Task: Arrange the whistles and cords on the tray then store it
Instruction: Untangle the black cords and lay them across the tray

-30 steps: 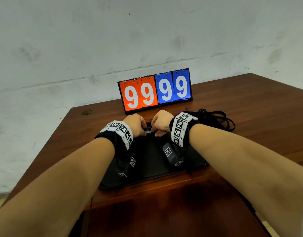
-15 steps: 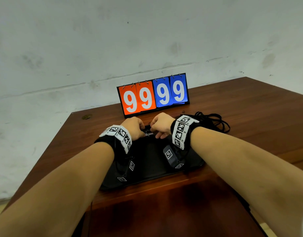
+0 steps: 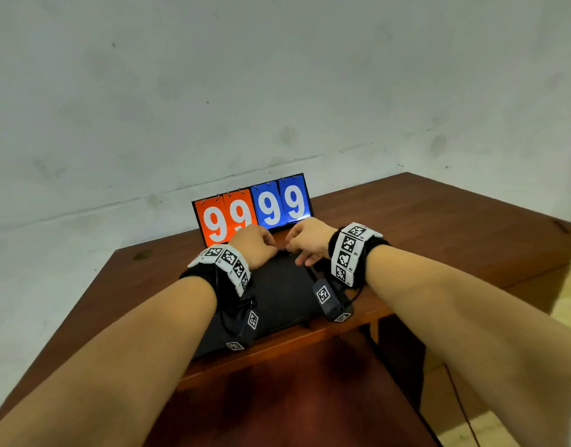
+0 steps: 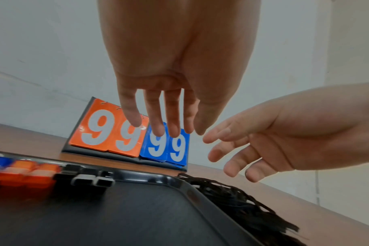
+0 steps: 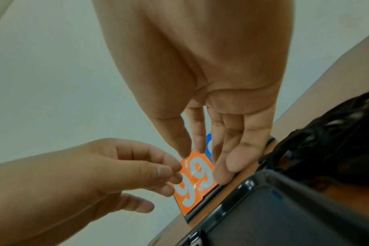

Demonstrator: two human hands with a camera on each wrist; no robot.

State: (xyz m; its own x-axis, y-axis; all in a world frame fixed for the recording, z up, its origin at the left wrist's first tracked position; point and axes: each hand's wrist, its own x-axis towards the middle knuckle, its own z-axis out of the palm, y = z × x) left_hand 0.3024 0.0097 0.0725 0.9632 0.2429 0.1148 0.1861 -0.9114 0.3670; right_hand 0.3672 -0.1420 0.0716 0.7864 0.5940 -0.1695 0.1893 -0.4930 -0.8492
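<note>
Right hand [image 5: 211, 74] fingers [image 5: 238, 159] straight above black tray [image 5: 284, 216] rim; left hand [image 5: 107, 169] loosely curled beside; cords [image 5: 331, 149] right.

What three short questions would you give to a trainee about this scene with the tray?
1. True or false: the black cords lie inside the tray.
2. What does the left hand hold? A: a whistle. B: a cord. C: nothing.
3. Fill in: the scoreboard shows orange cards and ____ cards.
Key: 1 false; 2 C; 3 blue.
</note>
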